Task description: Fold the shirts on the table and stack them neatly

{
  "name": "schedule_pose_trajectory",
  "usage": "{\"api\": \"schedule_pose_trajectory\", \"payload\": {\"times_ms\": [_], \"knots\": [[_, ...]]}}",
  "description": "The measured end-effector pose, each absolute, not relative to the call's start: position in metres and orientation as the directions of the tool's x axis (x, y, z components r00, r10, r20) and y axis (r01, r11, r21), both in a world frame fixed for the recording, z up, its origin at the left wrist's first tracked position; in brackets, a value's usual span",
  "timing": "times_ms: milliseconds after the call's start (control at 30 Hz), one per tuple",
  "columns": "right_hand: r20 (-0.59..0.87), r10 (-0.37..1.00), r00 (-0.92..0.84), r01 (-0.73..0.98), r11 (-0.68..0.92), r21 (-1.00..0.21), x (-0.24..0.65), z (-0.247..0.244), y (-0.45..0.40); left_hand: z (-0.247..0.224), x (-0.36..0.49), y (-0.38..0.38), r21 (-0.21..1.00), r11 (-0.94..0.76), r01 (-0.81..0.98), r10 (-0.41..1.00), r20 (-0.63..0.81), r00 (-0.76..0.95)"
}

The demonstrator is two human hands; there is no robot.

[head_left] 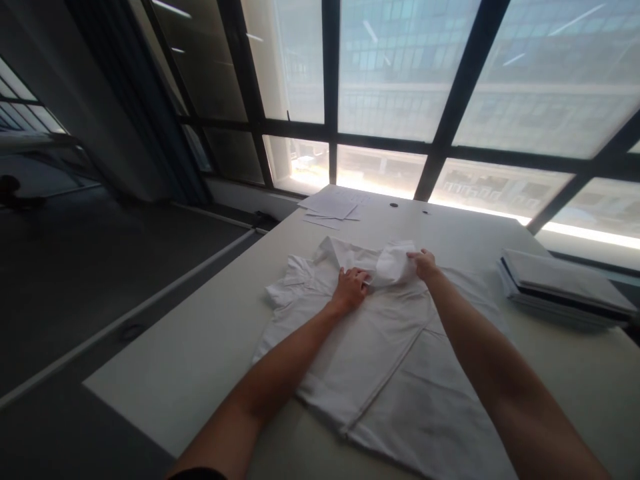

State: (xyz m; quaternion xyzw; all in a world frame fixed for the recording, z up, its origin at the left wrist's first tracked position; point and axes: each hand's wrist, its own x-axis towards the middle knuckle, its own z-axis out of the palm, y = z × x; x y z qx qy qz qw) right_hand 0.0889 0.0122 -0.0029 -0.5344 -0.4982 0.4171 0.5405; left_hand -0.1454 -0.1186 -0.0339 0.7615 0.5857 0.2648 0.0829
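A white shirt [370,360] lies spread on the table, its collar end away from me and its hem towards me. A seam or placket runs slantwise down the front, and the cloth is wrinkled. My left hand [351,289] rests at the collar, with curled fingers closed on the cloth at its edge. To the right, my right hand [424,263] pinches the other end of the raised collar [397,262] between thumb and fingers. A short sleeve [296,277] lies bunched on the left, while my right forearm hides part of the shirt's right side.
The white table [210,353] reaches to the windows. Loose paper sheets [330,203] lie at its far left corner. A stack of folded cloth [565,287], white with a dark layer, sits on the right. Dark floor lies past the left edge.
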Motion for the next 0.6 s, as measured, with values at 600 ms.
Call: {"api": "schedule_pose_trajectory", "payload": {"times_ms": [600], "knots": [[0.086,0.938,-0.336,-0.010,0.088,-0.996,0.180,0.041,-0.168,-0.034,-0.149,-0.119,0.462,-0.249,0.851,0.939,0.329,0.097]]}}
